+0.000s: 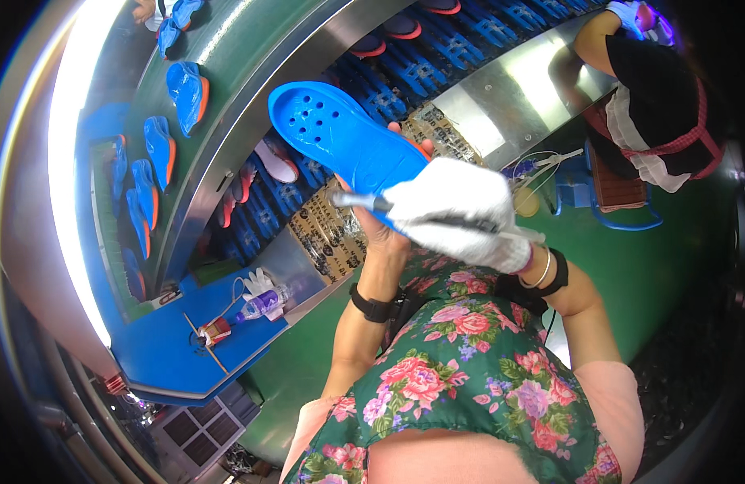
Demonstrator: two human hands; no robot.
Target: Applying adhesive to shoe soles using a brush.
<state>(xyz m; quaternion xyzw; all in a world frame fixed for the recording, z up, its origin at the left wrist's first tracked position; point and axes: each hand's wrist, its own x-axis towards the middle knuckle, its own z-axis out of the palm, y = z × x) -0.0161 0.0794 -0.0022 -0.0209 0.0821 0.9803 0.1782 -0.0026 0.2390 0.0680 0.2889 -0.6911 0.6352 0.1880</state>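
A bright blue shoe sole (340,129), with several round holes at its far rounded end, is held up tilted in front of me. My left hand (379,230) is bare and closed round it from beneath; fingertips show beyond its right edge. My right hand (453,214), in a white knitted glove, grips a slim dark-handled tool (360,201) like a brush. Its greyish, blurred end lies over the sole's left edge; whether it touches I cannot tell. The glove hides the near end of the sole.
On the green conveyor (227,73) at left are several blue shoes (159,149) with orange soles. Behind the sole, a rack (308,173) carries more shoes. A blue table (171,347) bears a bottle (260,304) and a white glove (264,284). Another person (655,105) works at far right beside a stool (622,189).
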